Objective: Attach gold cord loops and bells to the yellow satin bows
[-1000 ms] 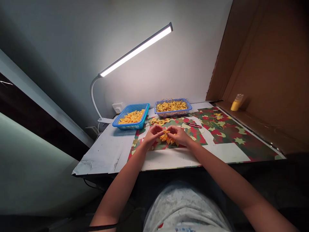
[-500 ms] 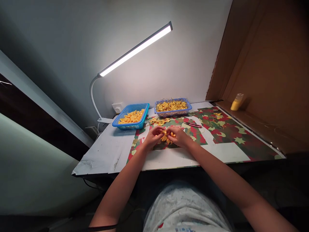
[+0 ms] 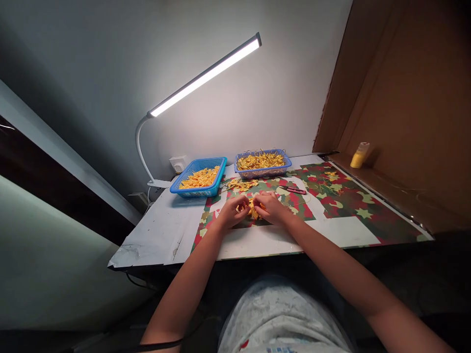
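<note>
left hand [image 3: 231,212], right hand [image 3: 273,209]: facing inward, grips hidden; i'm failing to tell
yellow pieces [image 3: 254,212]: lying between them, frame centre
spill risk: i'm suspecting close crowding could be scattering pieces

pass: white tabletop [image 3: 158,225], left | obstacles: blue basket [image 3: 195,193], purple basket [image 3: 263,172], rear | overhead: lamp [image 3: 206,74]
</note>
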`<control>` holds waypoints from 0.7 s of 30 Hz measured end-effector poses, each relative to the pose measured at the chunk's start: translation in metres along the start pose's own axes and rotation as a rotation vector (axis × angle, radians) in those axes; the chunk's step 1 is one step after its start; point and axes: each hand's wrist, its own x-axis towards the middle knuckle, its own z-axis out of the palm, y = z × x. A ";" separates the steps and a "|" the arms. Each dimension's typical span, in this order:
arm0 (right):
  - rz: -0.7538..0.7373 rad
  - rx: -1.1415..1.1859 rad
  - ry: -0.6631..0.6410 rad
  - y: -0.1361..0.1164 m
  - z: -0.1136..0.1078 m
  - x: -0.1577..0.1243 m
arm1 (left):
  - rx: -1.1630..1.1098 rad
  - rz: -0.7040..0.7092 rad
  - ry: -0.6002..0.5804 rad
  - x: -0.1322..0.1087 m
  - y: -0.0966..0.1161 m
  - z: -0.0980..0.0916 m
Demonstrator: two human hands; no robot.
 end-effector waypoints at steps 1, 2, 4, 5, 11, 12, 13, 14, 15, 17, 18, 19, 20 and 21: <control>0.003 -0.005 -0.004 0.000 0.000 0.000 | 0.020 0.001 -0.008 0.000 0.000 0.000; 0.007 -0.009 -0.008 -0.001 0.000 0.000 | 0.040 0.000 -0.015 0.000 0.000 0.000; 0.015 -0.017 -0.017 -0.002 -0.001 0.001 | 0.074 -0.003 -0.029 0.000 0.000 0.001; 0.018 -0.021 -0.020 -0.002 -0.001 0.001 | 0.088 -0.004 -0.036 0.000 0.000 0.001; 0.026 -0.031 -0.038 -0.004 -0.004 0.001 | 0.108 -0.022 -0.066 0.002 -0.003 0.004; 0.027 -0.032 -0.039 -0.004 -0.005 0.001 | 0.100 -0.028 -0.071 0.002 -0.004 0.004; 0.029 -0.034 -0.040 -0.004 -0.005 0.001 | 0.089 -0.035 -0.073 0.002 -0.005 0.005; 0.028 -0.034 -0.041 -0.004 -0.005 0.001 | 0.074 -0.043 -0.073 0.003 -0.006 0.006; 0.027 -0.034 -0.043 -0.004 -0.005 0.001 | 0.056 -0.052 -0.072 0.003 -0.007 0.007; 0.020 -0.031 -0.048 -0.003 -0.003 0.002 | 0.011 -0.065 -0.068 0.003 -0.007 0.008; 0.016 -0.028 -0.052 -0.003 -0.002 0.003 | -0.016 -0.069 -0.068 0.002 -0.006 0.009; 0.012 -0.023 -0.058 -0.003 -0.001 0.003 | -0.046 -0.070 -0.072 0.002 -0.005 0.009; 0.007 -0.016 -0.064 -0.003 -0.001 0.004 | -0.078 -0.070 -0.078 0.002 -0.003 0.010; 0.001 -0.008 -0.069 -0.003 0.000 0.004 | -0.111 -0.070 -0.083 0.002 0.000 0.011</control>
